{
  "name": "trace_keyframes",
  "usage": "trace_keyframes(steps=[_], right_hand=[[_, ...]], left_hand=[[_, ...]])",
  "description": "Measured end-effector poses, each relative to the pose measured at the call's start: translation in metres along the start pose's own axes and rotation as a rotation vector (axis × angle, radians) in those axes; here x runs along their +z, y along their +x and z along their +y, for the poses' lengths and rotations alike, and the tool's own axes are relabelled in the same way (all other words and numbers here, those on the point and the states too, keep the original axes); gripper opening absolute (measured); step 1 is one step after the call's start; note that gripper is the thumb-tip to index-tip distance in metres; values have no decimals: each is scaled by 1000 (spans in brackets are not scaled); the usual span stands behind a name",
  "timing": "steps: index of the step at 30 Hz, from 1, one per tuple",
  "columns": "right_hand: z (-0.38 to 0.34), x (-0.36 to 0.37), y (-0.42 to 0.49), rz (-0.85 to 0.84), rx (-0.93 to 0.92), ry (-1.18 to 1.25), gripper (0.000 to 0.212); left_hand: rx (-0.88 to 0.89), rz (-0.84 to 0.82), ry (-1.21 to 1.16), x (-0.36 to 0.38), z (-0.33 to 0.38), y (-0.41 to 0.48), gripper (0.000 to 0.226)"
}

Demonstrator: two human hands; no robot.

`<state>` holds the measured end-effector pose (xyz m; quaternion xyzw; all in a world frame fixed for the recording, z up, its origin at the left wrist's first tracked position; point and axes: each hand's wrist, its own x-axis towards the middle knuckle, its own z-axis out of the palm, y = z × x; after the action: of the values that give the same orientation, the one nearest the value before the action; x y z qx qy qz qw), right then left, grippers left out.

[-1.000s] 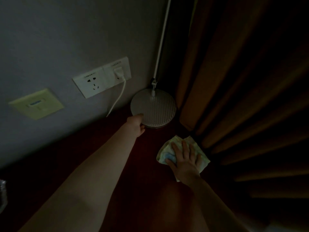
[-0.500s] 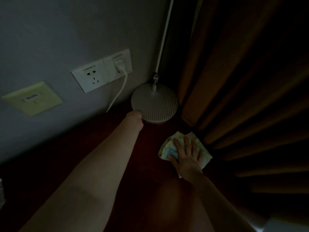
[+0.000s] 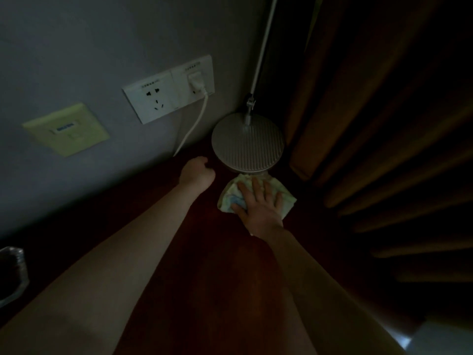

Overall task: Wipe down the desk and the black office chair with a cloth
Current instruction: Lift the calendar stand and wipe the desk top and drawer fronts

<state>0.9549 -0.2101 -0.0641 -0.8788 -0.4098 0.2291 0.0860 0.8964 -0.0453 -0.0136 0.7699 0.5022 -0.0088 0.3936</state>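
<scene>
Wiping: right hand (image 3: 258,208) lies flat on the cloth (image 3: 287,199), fingers straight and spread, pressing it onto the desk (image 3: 217,265).
Cloth: pale, crumpled, blue patch by the thumb. Centre of frame, far edge touching the lamp base (image 3: 247,143); can't tell if it's tucked under the rim.
Left: left hand (image 3: 197,172) sits just left of the lamp base, upper centre. Fingers clenched inward, nothing visible in them. Looks slightly apart from the base, but too dim to be sure.
Desk: dark red wood, fills lower centre, both forearms stretched over it.
Lamp: round ribbed grey base in the desk's far corner, thin pole (image 3: 263,44) rising to top of frame.
Background: grey wall (image 3: 76,47), upper left. Double white socket plate (image 3: 169,94), white plug (image 3: 195,79) in its right half, cable (image 3: 192,126) running down to the desk's back edge. Yellowish plate (image 3: 66,129) further left.
Right side: curtain (image 3: 358,124), brown-orange folds, just beside the lamp base.
Lower left edge: shiny dark item (image 3: 11,272), too dim to identify.
</scene>
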Motion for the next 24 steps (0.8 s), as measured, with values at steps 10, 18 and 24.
trace_keyframes(steps=[10, 18, 24], right_hand=[[37, -17, -1, 60, 146, -12, 61], [-52, 14, 7, -7, -98, -47, 54], [-101, 14, 64, 12, -18, -53, 58]], left_hand=[[202, -207, 621, -14, -44, -13, 64], [98, 66, 628, -46, -83, -17, 47], [79, 4, 738, -54, -106, -20, 58]])
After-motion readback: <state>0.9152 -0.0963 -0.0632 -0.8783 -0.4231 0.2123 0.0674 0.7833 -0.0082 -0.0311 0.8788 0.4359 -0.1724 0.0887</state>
